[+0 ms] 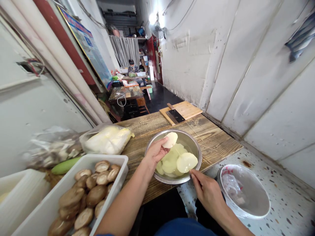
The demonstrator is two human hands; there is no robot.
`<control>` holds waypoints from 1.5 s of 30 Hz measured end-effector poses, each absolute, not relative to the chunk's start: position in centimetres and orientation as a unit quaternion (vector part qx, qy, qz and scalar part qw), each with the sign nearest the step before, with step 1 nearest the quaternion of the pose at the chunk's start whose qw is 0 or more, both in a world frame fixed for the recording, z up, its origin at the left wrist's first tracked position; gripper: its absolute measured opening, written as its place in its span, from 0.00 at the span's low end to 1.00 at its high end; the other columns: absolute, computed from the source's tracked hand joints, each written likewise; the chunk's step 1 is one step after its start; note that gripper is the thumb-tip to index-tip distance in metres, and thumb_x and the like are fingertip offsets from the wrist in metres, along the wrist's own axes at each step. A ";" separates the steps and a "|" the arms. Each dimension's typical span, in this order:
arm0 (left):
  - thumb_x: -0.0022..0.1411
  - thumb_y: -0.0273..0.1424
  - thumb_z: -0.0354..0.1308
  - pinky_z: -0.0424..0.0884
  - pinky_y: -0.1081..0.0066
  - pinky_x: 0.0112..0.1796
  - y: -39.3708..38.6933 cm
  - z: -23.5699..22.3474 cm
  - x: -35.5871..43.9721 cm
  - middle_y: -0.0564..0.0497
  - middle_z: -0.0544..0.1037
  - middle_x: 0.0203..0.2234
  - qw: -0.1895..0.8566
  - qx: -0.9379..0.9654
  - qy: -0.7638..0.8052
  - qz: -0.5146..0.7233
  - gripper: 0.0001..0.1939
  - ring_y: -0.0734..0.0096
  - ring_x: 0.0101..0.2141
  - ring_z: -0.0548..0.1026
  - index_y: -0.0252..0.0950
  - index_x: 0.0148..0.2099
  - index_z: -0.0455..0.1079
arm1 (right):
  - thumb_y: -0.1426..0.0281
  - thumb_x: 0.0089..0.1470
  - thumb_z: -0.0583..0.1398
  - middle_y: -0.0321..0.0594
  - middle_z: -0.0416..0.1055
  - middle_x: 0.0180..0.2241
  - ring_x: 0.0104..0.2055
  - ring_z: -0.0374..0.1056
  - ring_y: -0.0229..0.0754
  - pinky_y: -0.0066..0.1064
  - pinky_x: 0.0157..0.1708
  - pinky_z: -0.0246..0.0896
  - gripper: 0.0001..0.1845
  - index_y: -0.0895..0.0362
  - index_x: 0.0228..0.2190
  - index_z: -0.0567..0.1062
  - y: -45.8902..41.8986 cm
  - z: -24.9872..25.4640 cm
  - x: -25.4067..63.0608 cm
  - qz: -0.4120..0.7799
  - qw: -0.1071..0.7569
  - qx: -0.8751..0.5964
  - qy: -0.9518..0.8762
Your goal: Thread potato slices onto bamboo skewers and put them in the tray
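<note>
My left hand (157, 150) pinches a pale potato slice (170, 140) above a round metal bowl (150, 140). In the bowl, several more potato slices (169, 166) lie in water. Fingers of my right hand (206, 186) are closed on the lower end of a thin wooden skewer (190, 170) at the bowl's near right rim. A larger potato slice (187, 162) is threaded on that skewer, over the bowl. Beside the bowl on the right, several loose skewers (206, 147) rest on the wooden table (140, 126).
A cleaver (175, 115) lies on a cutting board (189, 109) at the table's far end. To the left are a white tub (124, 164) of mushrooms (95, 195), bagged cabbage (108, 139) and a green vegetable (64, 166). A lined bucket (246, 190) stands right. Farther back, a person (133, 67) sits.
</note>
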State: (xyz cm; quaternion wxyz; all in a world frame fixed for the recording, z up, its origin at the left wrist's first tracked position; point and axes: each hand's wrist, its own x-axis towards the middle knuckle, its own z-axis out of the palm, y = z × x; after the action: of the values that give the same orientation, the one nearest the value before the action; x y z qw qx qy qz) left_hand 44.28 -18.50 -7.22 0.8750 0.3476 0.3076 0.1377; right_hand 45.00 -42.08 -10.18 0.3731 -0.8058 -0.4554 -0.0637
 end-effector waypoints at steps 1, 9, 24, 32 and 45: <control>0.54 0.22 0.59 0.67 0.76 0.23 -18.5 -6.9 44.2 0.47 0.77 0.25 0.878 0.334 0.319 0.126 0.06 0.73 0.23 0.73 0.30 0.37 0.70 | 0.70 0.62 0.48 0.45 0.78 0.34 0.34 0.76 0.43 0.29 0.34 0.70 0.16 0.60 0.38 0.74 -42.1 -10.4 45.0 -0.068 0.376 -0.805 -0.454; 0.56 0.23 0.54 0.66 0.74 0.21 -18.5 -5.3 44.1 0.49 0.75 0.23 0.876 0.307 0.359 0.098 0.05 0.71 0.22 0.73 0.31 0.37 0.68 | 0.71 0.62 0.48 0.45 0.78 0.35 0.35 0.76 0.43 0.28 0.34 0.71 0.14 0.60 0.40 0.72 -42.2 -11.4 44.9 -0.101 0.386 -0.791 -0.463; 0.54 0.22 0.54 0.64 0.76 0.19 -17.9 -4.4 43.9 0.49 0.74 0.23 0.888 0.337 0.303 0.077 0.09 0.73 0.21 0.71 0.31 0.39 0.68 | 0.73 0.61 0.48 0.48 0.78 0.35 0.33 0.76 0.44 0.30 0.33 0.72 0.15 0.61 0.40 0.73 -41.2 -11.5 44.3 -0.126 0.380 -0.802 -0.443; 0.54 0.23 0.55 0.63 0.76 0.20 -17.7 -4.5 44.2 0.48 0.75 0.24 0.887 0.352 0.289 0.072 0.11 0.73 0.22 0.72 0.31 0.42 0.68 | 0.72 0.61 0.48 0.49 0.78 0.34 0.32 0.76 0.44 0.30 0.32 0.72 0.15 0.63 0.39 0.74 -40.8 -10.8 44.1 -0.129 0.382 -0.802 -0.441; 0.57 0.27 0.57 0.69 0.73 0.24 -19.6 -5.3 44.4 0.45 0.77 0.25 0.870 0.401 0.275 0.081 0.07 0.70 0.24 0.74 0.30 0.39 0.70 | 0.69 0.61 0.48 0.45 0.78 0.34 0.32 0.76 0.43 0.28 0.33 0.70 0.17 0.60 0.38 0.75 -40.0 -9.4 45.7 -0.067 0.390 -0.814 -0.426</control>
State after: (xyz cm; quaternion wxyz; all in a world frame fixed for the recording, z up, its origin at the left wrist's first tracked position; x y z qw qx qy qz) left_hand 44.39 -19.61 -5.31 0.8701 0.4007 0.2753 0.0806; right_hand 45.75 -39.97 -9.37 0.3898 -0.8136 -0.4261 -0.0674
